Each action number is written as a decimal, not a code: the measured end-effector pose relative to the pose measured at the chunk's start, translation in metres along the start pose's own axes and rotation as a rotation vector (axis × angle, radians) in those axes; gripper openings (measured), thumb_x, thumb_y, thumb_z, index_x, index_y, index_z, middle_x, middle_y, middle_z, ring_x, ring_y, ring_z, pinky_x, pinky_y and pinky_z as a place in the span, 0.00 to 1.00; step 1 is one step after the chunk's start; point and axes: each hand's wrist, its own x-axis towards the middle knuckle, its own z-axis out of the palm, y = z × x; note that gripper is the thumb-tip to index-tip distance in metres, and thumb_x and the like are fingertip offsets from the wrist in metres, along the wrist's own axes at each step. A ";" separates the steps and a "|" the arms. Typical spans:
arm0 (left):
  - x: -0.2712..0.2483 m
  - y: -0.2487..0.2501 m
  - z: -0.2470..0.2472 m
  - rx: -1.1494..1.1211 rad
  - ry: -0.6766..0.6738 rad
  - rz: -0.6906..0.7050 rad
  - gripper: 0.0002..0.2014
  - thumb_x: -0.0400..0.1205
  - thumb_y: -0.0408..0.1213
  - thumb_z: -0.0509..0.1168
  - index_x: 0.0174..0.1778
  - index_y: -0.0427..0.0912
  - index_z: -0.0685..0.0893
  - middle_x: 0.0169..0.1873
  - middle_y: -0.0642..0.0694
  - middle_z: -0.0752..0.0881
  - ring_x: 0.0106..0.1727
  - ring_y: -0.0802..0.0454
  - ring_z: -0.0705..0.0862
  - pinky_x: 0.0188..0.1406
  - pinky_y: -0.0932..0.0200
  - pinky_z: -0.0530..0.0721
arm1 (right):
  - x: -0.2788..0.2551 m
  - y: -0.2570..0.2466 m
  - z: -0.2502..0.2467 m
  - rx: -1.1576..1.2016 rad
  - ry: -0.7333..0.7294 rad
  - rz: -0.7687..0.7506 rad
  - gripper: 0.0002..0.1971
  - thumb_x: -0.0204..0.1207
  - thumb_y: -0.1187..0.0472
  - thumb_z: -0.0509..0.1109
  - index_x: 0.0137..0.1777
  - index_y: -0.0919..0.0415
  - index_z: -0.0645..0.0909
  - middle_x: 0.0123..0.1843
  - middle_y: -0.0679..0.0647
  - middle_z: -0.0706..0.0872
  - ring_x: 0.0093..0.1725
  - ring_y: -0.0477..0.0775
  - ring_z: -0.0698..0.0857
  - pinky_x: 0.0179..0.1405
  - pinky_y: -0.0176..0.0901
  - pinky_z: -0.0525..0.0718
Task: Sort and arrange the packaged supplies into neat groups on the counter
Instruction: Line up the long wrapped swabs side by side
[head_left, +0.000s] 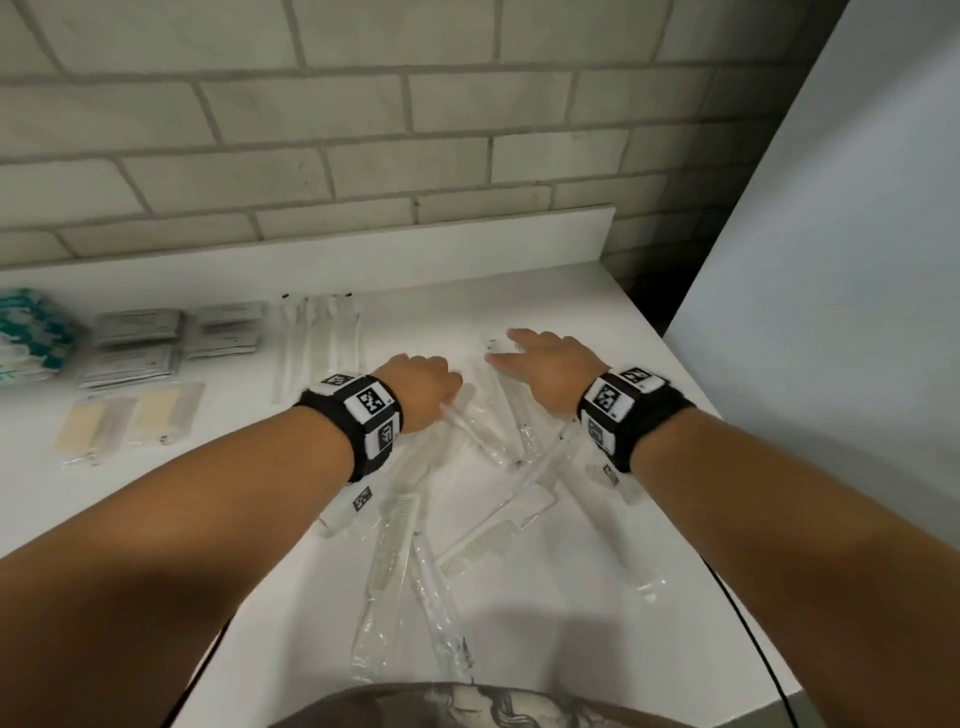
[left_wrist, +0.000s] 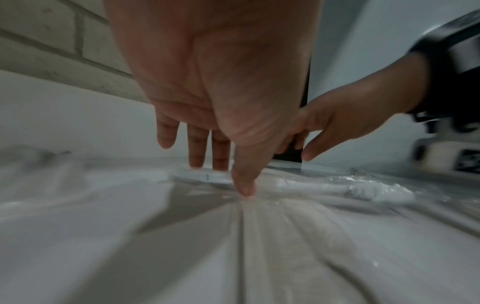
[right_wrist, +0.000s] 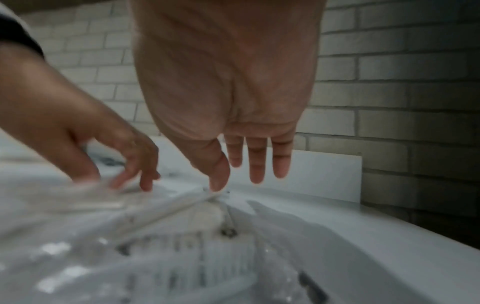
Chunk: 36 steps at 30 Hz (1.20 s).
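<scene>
Sorted groups: four sets are lying in order on the worktop, all to the left of the unsorted heap — teal packets farthest out, then grey sachets, beige sachets nearer the front edge, and a row of slim wrapped sticks just beside the heap.

Remaining work: the heap is sitting in a criss-cross of clear sleeves; wrapped combs and wrapped toothbrushes are overlapping one another, so by this judgement roughly the last kinds are waiting to be separated and squared.

Left hand: it is reaching down onto the far left part of the heap, fingers curling loosely, tips touching clear film; whether anything is being pinched cannot be told.

Right hand: it is hovering over the far right part of the heap, fingers straight and spread, thumb tip touching or nearly touching a sleeve, nothing being held.

Head view only: it is showing the finished groups and the whole spread of the heap — neither wrist view takes these in.

Left wrist view only: it is showing a brush head inside its sleeve, close beyond the thumb.

Right wrist view only: it is showing comb teeth under film below the palm, and the other hand's fingertips on the wrapping.
</scene>
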 end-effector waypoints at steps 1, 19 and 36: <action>-0.007 -0.001 -0.002 0.006 0.004 -0.004 0.09 0.83 0.38 0.58 0.59 0.44 0.77 0.56 0.45 0.80 0.53 0.44 0.80 0.52 0.56 0.71 | 0.005 -0.002 -0.001 -0.039 -0.013 -0.031 0.32 0.82 0.69 0.51 0.83 0.42 0.58 0.87 0.54 0.51 0.81 0.62 0.60 0.79 0.53 0.63; -0.135 0.051 0.027 -0.265 -0.166 0.107 0.23 0.77 0.49 0.70 0.68 0.56 0.75 0.56 0.55 0.77 0.52 0.56 0.79 0.51 0.60 0.77 | -0.030 0.028 0.004 0.016 -0.247 -0.120 0.16 0.68 0.59 0.76 0.55 0.47 0.79 0.52 0.50 0.71 0.42 0.53 0.78 0.39 0.45 0.76; -0.104 0.047 -0.004 -0.609 0.381 -0.344 0.11 0.84 0.49 0.60 0.46 0.45 0.76 0.38 0.49 0.80 0.40 0.49 0.79 0.34 0.57 0.72 | -0.051 0.056 0.009 0.243 0.005 0.169 0.09 0.84 0.53 0.57 0.45 0.56 0.71 0.44 0.53 0.78 0.54 0.60 0.75 0.48 0.48 0.70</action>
